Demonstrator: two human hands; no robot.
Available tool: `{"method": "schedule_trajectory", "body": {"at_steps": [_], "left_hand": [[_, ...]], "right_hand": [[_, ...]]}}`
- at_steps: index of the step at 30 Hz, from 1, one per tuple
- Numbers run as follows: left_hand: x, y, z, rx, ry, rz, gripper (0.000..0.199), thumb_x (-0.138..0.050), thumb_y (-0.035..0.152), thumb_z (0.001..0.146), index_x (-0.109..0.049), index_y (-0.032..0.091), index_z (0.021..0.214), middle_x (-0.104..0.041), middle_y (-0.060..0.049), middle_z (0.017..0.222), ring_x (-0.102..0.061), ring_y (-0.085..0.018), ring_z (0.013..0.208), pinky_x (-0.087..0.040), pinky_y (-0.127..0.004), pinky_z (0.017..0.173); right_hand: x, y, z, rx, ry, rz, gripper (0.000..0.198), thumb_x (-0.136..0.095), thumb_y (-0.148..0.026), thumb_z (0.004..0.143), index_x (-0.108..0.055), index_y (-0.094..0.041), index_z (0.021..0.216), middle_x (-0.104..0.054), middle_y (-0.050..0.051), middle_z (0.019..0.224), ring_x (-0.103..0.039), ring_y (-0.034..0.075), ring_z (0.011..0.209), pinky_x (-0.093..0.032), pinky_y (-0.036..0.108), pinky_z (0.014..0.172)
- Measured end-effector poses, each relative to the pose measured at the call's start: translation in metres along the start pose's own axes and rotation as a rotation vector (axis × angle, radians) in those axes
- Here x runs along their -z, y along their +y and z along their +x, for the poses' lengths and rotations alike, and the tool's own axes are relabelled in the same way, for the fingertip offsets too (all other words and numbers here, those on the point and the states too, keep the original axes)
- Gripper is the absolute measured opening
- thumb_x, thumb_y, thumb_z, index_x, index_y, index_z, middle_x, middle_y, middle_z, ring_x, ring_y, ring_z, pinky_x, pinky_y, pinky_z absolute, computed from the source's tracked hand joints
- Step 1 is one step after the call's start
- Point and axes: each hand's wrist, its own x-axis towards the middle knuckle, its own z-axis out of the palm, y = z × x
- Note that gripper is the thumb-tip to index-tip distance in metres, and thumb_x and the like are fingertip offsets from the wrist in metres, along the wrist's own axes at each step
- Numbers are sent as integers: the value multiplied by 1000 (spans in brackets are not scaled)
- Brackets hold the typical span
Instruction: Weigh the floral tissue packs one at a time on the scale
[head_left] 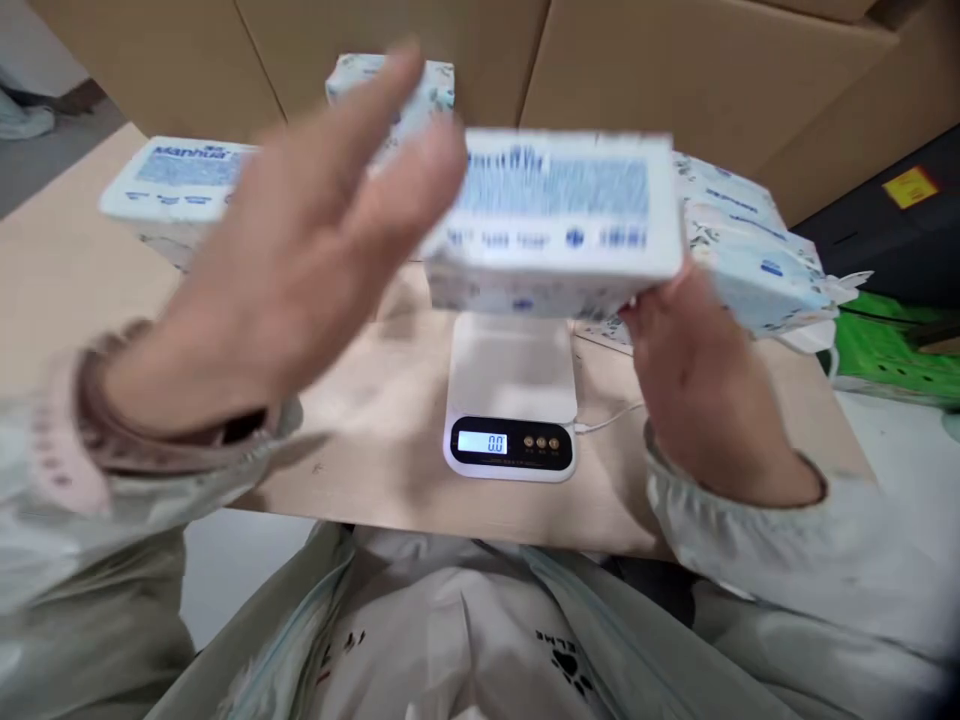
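Observation:
A white and blue tissue pack (559, 205) is held up over a small white digital scale (514, 375), tilted with its printed side toward me. My right hand (697, 370) grips the pack at its lower right corner. My left hand (300, 230), blurred by motion, is at the pack's left end with thumb and fingers apart; whether it touches the pack I cannot tell. The scale's display (482, 443) reads 0.0, and its visible platform bears nothing.
Another tissue pack (180, 175) lies left, partly behind my left hand. One pack (439, 85) stands at the back, and more packs (750, 235) lie right. Cardboard boxes (675, 80) line the table's (360, 460) far side. A green crate (892, 345) is at far right.

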Motion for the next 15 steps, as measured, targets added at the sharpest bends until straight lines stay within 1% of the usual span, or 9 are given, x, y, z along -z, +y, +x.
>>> {"method": "schedule_trajectory", "body": {"at_steps": [2,3,4,5,7,9,11,13,15], "left_hand": [[-16,-11,-28,-58,-252,130,53,-74,36,107,-64,18,156,-85,-1,115,-60,-38,152,-13,-80,136],[-22,-20,-39,-83,-341,170,59,-70,44,109,-58,23,162,-86,-2,117,-64,-38,149,-15,-80,136],[-25,-30,-48,-101,-383,177,63,-69,51,109,-54,26,166,-85,-3,121,-67,-39,145,-17,-79,136],[-27,-39,-54,-116,-400,190,67,-67,56,109,-51,28,168,-84,-4,127,-69,-39,143,-20,-78,137],[-28,-56,-63,-158,-388,239,70,-65,58,110,-46,32,171,-81,-5,137,-69,-38,143,-23,-74,139],[-28,-71,-68,-224,-340,260,70,-61,57,112,-42,33,174,-78,-5,143,-70,-35,143,-26,-69,141],[-30,-86,-70,-291,-259,225,67,-60,55,113,-43,34,173,-76,-4,147,-70,-33,143,-32,-64,140],[-33,-104,-72,-377,-127,140,58,-58,53,114,-50,34,169,-71,-3,154,-71,-32,142,-44,-58,135],[-38,-120,-75,-430,-5,41,50,-54,49,116,-60,31,162,-69,-3,158,-73,-31,139,-54,-52,127]], "right_hand": [[-2,15,-31,-124,-21,77,69,-51,-72,106,-45,-46,169,-46,-9,179,-36,27,172,-32,60,143],[-4,22,-43,-180,6,82,67,-52,-70,107,-45,-46,169,-47,-9,178,-38,28,171,-32,61,143],[-7,29,-53,-227,29,86,66,-52,-68,108,-45,-45,169,-48,-8,178,-39,28,171,-31,61,143],[-9,35,-60,-262,42,97,65,-52,-66,108,-44,-45,169,-48,-7,177,-38,28,171,-30,61,144],[-12,45,-70,-285,52,126,64,-53,-65,108,-45,-45,169,-48,-8,178,-38,28,171,-29,58,145],[-12,55,-74,-266,88,135,60,-53,-64,108,-51,-46,166,-50,-8,177,-40,28,170,-29,58,144],[-10,69,-74,-222,210,110,57,-51,-65,108,-58,-43,161,-56,-5,173,-45,30,167,-31,61,142],[-6,83,-74,-156,372,64,55,-52,-63,108,-65,-39,155,-65,1,164,-53,33,161,-37,63,138],[-3,93,-73,-83,504,24,51,-52,-60,107,-70,-36,148,-73,5,153,-63,35,151,-44,65,132]]}}
